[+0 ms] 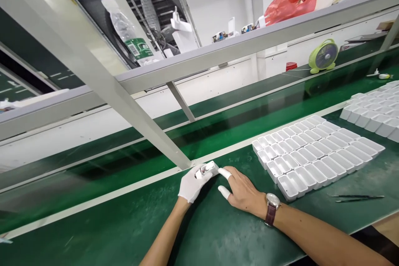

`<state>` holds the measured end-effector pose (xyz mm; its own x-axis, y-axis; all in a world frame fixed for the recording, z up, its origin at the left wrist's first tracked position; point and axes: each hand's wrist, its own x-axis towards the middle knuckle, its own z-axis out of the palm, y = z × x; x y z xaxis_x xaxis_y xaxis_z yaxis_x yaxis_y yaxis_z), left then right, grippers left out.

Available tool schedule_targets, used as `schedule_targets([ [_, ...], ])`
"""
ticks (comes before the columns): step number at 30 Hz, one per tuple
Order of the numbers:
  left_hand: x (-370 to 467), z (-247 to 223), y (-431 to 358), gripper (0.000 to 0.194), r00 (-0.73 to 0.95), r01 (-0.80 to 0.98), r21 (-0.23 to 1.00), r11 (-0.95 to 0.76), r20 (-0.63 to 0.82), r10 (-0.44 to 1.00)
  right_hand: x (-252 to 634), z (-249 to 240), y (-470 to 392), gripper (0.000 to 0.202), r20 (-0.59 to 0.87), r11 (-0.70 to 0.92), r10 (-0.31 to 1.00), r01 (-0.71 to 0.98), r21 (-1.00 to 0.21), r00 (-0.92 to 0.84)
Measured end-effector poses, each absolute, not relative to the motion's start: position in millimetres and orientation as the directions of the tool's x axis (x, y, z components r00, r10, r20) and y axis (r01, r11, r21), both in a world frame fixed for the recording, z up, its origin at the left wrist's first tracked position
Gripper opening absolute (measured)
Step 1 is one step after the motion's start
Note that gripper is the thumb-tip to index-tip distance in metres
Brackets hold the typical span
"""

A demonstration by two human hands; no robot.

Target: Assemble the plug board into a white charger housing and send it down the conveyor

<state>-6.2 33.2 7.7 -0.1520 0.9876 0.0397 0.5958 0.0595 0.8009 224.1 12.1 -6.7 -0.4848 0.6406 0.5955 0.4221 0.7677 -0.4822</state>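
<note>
My left hand [192,183], in a white glove, is closed round a small white casing [209,168] near the strip along the green table's back edge. Some small parts show inside the casing, too small to make out. Just to its right is my right hand [241,187], with white covers on the thumb and index finger. Those two fingertips are apart, the index tip close to the casing, and nothing shows between them. A watch with a dark red strap is on the right wrist.
Rows of white open casings [321,149] stand on the green table [124,232] at the right, with another group [374,108] behind. Tweezers [357,196] lie in front of them. A slanted metal post [137,108] rises behind my left hand. Farther back is a green fan [324,56].
</note>
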Motion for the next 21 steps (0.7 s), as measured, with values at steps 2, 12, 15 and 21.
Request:
schedule_targets([
  [2, -6, 5, 60, 0.056, -0.218, 0.592, 0.800, 0.095, 0.046, 0.975, 224, -7, 10, 0.054, 0.596, 0.801, 0.598, 0.412, -0.434, -0.536],
  [12, 10, 8, 183, 0.047, -0.375, 0.488, 0.855, 0.178, 0.021, 0.927, 226, -10, 6, 0.047, 0.442, 0.828, 0.555, 0.417, -0.375, -0.704],
  [15, 14, 10, 187, 0.054, -0.455, 0.451, 0.872, 0.193, 0.039, 0.889, 224, -13, 6, 0.043, 0.408, 0.832, 0.551, 0.445, -0.330, -0.728],
  [21, 30, 33, 136, 0.047, -0.598, 0.431, 0.890, 0.147, 0.160, 0.785, 222, -19, 8, 0.034, 0.402, 0.865, 0.502, 0.444, -0.234, -0.766],
])
